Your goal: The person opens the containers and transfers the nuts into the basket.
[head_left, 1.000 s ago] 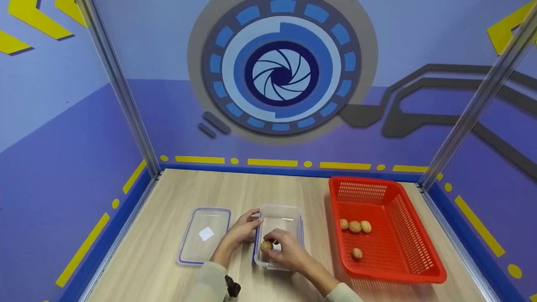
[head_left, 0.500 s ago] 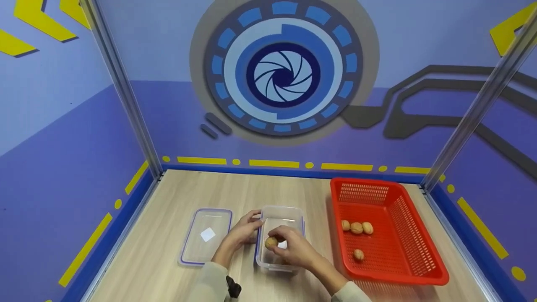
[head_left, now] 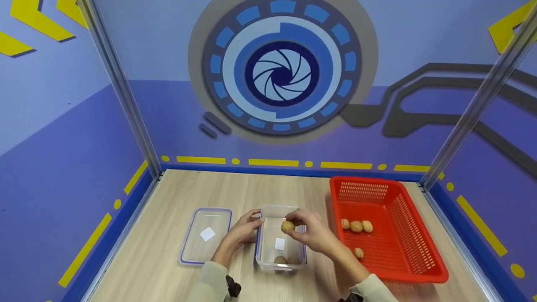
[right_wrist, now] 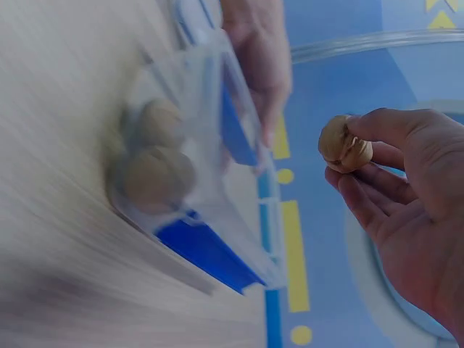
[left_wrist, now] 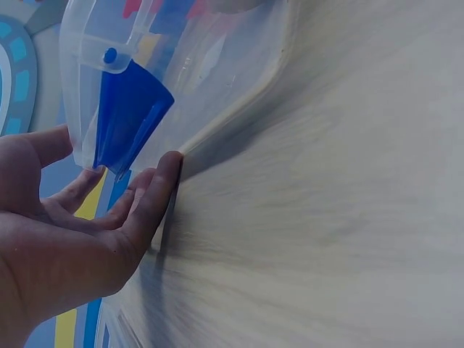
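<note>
My right hand [head_left: 314, 233] pinches a walnut [head_left: 288, 227] between thumb and fingers, over the right half of a clear plastic box [head_left: 260, 251]. In the right wrist view that walnut [right_wrist: 345, 144] is well apart from the box's rim. Two more walnuts [right_wrist: 159, 179] lie inside at the box's near end. My left hand [head_left: 241, 231] steadies the box's left side. In the left wrist view its fairly straight fingers touch the wall beside a blue latch [left_wrist: 130, 112], fingertips low near the table.
To the left lies the clear lid [head_left: 197, 247] with a blue-purple edge and a white square label [head_left: 207, 234]. A red basket [head_left: 396, 274] stands on the right, with several walnuts [head_left: 356, 226] in it. Purple walls [head_left: 268, 153] bound the wooden table [head_left: 201, 186].
My right hand has lifted the walnut from low in the box, moving it right and toward the far end. Two walnuts at the near end have come into sight. My left hand stays put.
</note>
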The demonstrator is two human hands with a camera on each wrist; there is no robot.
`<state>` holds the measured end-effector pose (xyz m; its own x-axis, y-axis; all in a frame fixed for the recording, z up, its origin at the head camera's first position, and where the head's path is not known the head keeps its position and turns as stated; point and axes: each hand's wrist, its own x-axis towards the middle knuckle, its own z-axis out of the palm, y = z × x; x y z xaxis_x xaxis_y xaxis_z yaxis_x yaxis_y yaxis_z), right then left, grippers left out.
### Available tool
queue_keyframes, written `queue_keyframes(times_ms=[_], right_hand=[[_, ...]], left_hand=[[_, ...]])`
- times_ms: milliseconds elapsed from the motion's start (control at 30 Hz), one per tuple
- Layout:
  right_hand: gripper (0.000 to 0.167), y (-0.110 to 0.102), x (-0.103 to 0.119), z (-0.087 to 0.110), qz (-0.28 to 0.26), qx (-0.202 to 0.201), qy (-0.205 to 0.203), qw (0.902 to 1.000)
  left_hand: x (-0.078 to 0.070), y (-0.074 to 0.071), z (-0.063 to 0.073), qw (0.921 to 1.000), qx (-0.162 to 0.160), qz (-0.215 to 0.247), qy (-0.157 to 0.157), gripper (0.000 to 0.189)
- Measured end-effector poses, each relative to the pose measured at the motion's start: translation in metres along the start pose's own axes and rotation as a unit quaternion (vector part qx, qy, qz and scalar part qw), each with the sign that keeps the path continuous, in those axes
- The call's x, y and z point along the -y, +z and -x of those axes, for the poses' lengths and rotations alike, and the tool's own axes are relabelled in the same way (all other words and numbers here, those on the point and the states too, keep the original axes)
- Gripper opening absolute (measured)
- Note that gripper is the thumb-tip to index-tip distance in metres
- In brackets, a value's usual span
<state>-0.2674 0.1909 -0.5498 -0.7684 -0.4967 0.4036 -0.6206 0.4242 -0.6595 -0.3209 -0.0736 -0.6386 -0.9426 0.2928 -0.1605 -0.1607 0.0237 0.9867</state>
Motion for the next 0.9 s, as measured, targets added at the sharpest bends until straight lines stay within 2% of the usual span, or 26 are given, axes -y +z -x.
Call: queue_keyframes(times_ms=[133, 267, 500, 733, 900], right_hand=[[0.027, -0.017, -0.002, 0.0, 0.015, -0.027, -0.017, 0.9994], [0.027, -0.03, -0.006, 0.002, 0.021, -0.046, -0.016, 0.9986], [0.029, -0.052, -0.017, 0.011, 0.028, -0.072, 0.017, 0.9968], [0.033, -0.076, -0.037, 0.027, 0.03, -0.12, 0.061, 0.9904], [0.033, -0.091, -0.05, 0.039, 0.04, -0.138, 0.096, 0.985]], left_hand=[[0.001, 0.0, -0.001, 1.0, -0.001, 0.001, 0.005, 0.052], [0.002, 0.0, -0.002, 1.0, 0.003, 0.008, 0.004, 0.053], [0.001, 0.002, 0.0, 0.9999, 0.004, 0.009, -0.007, 0.053], [0.002, 0.002, 0.0, 0.9999, 0.006, 0.009, -0.003, 0.052], [0.0, 0.0, 0.001, 1.0, 0.003, 0.002, -0.004, 0.052]])
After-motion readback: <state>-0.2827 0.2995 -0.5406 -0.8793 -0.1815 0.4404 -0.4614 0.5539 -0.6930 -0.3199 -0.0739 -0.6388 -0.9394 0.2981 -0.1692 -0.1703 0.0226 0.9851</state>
